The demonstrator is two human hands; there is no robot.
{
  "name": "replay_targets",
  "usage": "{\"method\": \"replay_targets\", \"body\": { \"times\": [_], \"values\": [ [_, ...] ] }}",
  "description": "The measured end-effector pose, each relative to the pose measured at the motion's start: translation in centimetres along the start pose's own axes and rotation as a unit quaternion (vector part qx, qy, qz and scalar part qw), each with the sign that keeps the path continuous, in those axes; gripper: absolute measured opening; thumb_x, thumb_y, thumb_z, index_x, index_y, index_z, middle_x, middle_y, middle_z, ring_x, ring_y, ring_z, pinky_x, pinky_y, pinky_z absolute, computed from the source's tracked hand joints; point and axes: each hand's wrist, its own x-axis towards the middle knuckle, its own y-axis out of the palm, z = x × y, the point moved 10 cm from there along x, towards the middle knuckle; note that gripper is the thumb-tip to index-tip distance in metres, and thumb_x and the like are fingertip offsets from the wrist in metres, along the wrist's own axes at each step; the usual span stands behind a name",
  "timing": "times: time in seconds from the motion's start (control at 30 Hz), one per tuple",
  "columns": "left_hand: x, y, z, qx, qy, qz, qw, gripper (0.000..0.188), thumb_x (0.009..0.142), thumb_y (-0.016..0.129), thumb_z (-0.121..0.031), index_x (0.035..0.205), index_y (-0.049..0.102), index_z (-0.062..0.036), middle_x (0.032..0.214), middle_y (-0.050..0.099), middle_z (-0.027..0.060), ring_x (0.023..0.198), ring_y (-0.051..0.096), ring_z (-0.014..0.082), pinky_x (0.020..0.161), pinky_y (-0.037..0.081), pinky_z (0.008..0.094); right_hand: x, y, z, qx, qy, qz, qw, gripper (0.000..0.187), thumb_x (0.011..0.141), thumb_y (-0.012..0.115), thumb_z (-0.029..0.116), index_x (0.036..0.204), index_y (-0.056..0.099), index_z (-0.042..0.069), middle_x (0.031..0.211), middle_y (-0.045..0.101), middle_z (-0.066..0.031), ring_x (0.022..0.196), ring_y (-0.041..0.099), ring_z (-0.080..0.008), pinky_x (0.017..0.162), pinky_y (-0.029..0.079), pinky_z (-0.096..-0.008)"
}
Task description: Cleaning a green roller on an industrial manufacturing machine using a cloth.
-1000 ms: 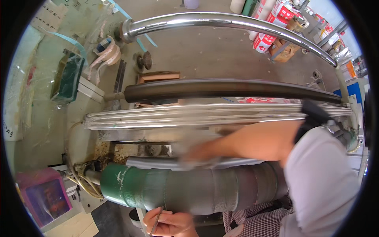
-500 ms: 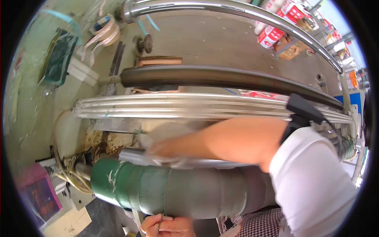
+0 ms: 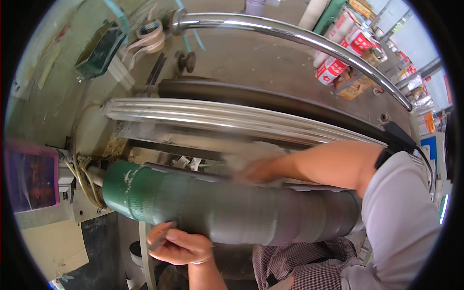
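Note:
A long roller [image 3: 241,210] lies across the near side, green at its left end and smeared dark grey along the rest. Below its front edge, my left hand [image 3: 186,249] is closed, with a thin, flat, dark metal blade [image 3: 161,236] pinched between thumb and fingers. My right hand [image 3: 263,170] reaches over to the roller's far upper side. It is blurred by motion, and a pale, whitish rag [image 3: 253,153] moves with it; the separate fingers cannot be made out.
Beyond the roller run a ribbed pale metal roller [image 3: 232,116], a dark roller [image 3: 270,104] and a chrome bar [image 3: 290,33]. Tape rolls [image 3: 152,36] and a green tray [image 3: 99,50] sit far left. A pink-framed panel [image 3: 33,178] is at left, red-and-white rolls [image 3: 333,67] far right.
My right hand and the rag have moved right along the roller. My left hand has come higher into view with the blade. The whole view has shifted.

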Motion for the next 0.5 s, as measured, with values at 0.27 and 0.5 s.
{"method": "replay_targets", "body": {
  "times": [0.27, 0.5],
  "values": [
    [0.1, -2.8, -8.1, -0.005, -0.084, -0.009, 0.996, 0.020, 0.105, 0.045, -0.012, 0.088, 0.037, -0.0059, 0.081, 0.051, 0.0077, 0.056, 0.031, 0.0077, 0.050, 0.027, 0.0210, -27.3, 5.7, -22.7, -0.028, 0.214, -0.130, 0.968, 0.070, 0.076, 0.071, 0.054, 0.131, 0.060, 0.012, 0.120, 0.064, -0.0185, 0.115, 0.058, -0.0348, 0.103, 0.042, -0.0469],
    [-10.6, 1.4, -19.6, -0.106, -0.024, 0.034, 0.994, 0.016, 0.103, 0.050, -0.016, 0.097, 0.042, -0.0039, 0.076, 0.053, 0.0122, 0.050, 0.047, 0.0162, 0.045, 0.040, 0.0247, -49.4, 12.8, -33.0, 0.002, 0.361, -0.070, 0.930, 0.064, 0.079, 0.068, 0.053, 0.127, 0.063, 0.010, 0.119, 0.065, -0.0179, 0.114, 0.059, -0.0331, 0.101, 0.043, -0.0442]
  ]
}}
